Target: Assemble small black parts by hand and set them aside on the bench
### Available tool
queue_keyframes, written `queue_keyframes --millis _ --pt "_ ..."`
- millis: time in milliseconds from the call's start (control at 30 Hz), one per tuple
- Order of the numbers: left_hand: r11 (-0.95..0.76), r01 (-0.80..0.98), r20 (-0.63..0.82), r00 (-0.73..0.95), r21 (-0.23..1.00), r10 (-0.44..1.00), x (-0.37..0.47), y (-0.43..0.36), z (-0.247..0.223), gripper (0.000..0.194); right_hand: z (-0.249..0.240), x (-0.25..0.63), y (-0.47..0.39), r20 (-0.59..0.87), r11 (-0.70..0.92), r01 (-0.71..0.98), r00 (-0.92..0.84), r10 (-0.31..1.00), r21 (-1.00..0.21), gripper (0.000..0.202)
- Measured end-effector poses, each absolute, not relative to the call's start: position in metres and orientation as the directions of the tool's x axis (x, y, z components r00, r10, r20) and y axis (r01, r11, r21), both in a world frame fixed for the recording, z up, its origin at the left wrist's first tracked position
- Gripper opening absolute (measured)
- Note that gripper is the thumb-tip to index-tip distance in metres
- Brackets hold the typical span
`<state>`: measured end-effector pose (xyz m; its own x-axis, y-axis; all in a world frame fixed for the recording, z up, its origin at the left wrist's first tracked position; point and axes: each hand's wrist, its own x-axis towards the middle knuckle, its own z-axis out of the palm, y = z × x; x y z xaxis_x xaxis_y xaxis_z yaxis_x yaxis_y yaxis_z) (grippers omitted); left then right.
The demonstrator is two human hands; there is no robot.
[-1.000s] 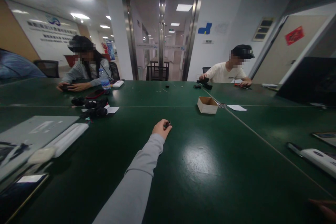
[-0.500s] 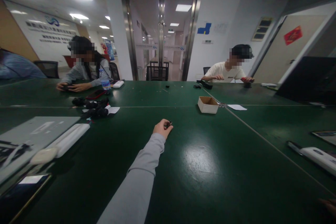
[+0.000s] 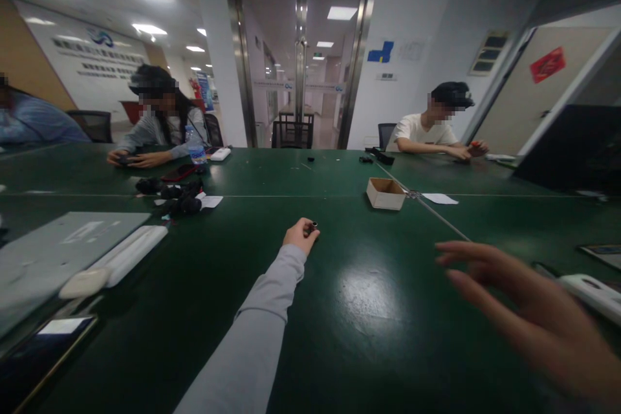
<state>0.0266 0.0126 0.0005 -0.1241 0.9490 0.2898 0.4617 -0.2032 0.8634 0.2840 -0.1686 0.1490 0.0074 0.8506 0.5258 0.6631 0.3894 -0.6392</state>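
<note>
My left hand [image 3: 299, 235], in a grey sleeve, pinches a small dark cylinder [image 3: 314, 225] with a round light rim, just over the green table [image 3: 334, 336]. The fingers hide most of the cylinder. On the right, my right hand [image 3: 524, 317] hangs over the table, blurred, with thumb and fingers apart and nothing between them. Beyond my hands and to the right of the left one stands an open cardboard box [image 3: 385, 199] with white sides.
At the left lie a grey panel [image 3: 68, 252], a white case [image 3: 136, 255] and a phone [image 3: 43, 362]. Black gear [image 3: 177, 197] and a bottle [image 3: 195, 145] are further back. A white device [image 3: 592, 294] lies right. People sit across the table.
My right hand has come in from the lower right edge and is now over the table. My left hand has kept its place and hold. The person at the far right has shifted their arms.
</note>
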Motion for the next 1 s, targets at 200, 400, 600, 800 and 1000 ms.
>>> queue_keyframes --millis 200,400,600,800,1000 --pt "-0.300 0.083 0.308 -0.121 0.950 0.944 0.022 0.025 -0.005 0.015 0.080 0.189 -0.034 0.039 0.118 0.246 -0.303 0.952 -0.962 0.018" --pt "-0.251 -0.189 0.220 -0.171 0.949 0.960 0.014 0.033 0.001 0.022 0.012 0.137 0.027 -0.046 -0.161 -0.324 -0.335 0.941 -0.932 0.026" --pt "-0.134 -0.230 0.095 -0.175 0.964 0.980 0.013 0.047 -0.007 0.025 0.005 0.141 0.038 0.018 -0.085 -0.403 -0.244 0.970 -0.911 0.024" --pt "-0.096 -0.222 0.065 -0.143 0.970 0.988 0.010 0.049 -0.009 0.030 0.009 0.148 0.036 -0.004 -0.092 -0.400 -0.215 0.977 -0.912 0.021" --pt "-0.241 -0.184 0.213 -0.159 0.953 0.964 0.008 0.040 -0.006 0.038 0.015 0.147 0.032 -0.054 -0.113 -0.415 -0.151 0.987 -0.903 0.019"
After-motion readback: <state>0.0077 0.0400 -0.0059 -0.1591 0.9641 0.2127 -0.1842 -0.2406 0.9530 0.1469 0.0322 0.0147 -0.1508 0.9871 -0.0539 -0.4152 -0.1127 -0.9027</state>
